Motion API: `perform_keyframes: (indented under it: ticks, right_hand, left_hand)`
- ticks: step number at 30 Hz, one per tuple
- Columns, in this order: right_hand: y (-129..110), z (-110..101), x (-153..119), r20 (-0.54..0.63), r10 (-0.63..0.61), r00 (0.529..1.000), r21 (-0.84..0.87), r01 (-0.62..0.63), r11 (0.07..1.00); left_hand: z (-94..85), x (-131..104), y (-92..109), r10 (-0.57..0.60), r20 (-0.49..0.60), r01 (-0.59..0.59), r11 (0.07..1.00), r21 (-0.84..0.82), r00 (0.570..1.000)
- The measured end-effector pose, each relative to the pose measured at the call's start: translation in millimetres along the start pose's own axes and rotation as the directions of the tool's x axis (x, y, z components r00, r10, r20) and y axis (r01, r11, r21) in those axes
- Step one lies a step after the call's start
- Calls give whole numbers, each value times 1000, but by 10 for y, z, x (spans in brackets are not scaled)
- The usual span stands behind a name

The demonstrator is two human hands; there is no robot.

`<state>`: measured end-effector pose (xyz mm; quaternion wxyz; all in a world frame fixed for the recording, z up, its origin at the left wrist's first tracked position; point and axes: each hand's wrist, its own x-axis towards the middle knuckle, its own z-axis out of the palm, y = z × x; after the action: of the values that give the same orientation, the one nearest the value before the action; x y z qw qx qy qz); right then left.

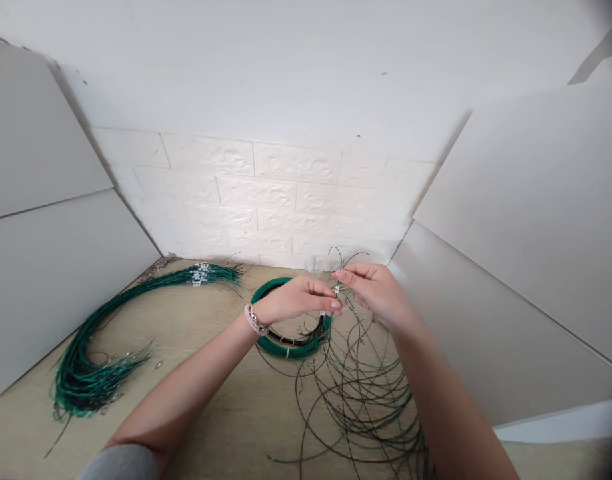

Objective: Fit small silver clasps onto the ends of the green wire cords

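Note:
My left hand (309, 298) pinches a thin dark green cord between thumb and fingers, just below some small white beads (337, 289) on it. A bracelet (255, 320) circles the left wrist. Slightly higher and to the right, my right hand (371, 287) grips the same cord above the beads, and thin loose ends curl up past its fingertips. Behind and below the left hand lies a coil of green cord (271, 347), tied with a white band and partly hidden by that hand. Loose dark cords (361, 393) spread in wide loops beneath the right hand.
On the left, a thick bundle of green cords (93, 327) curves over the tabletop (211, 413), with white beads (200, 274) clustered near its far end. Grey panels stand at the left (56, 267) and right (511, 267). A white brick-patterned wall (276, 193) closes the back.

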<state>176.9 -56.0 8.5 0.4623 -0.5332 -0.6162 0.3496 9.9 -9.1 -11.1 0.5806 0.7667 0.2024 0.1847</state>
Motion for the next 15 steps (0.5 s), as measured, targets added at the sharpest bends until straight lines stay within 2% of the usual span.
perform_keyframes:
  ticks: [9, 15]
  right_hand:
    - [-24, -23, -26, 10, -32, 999, -17, 32, 999]
    - [-43, -35, -23, 207, -38, 978, -33, 46, 998]
  left_hand:
    - [17, 6, -14, -14, -17, 13, 998, -55, 1000]
    - [17, 13, 2, -13, -2, 13, 996, -90, 1000]
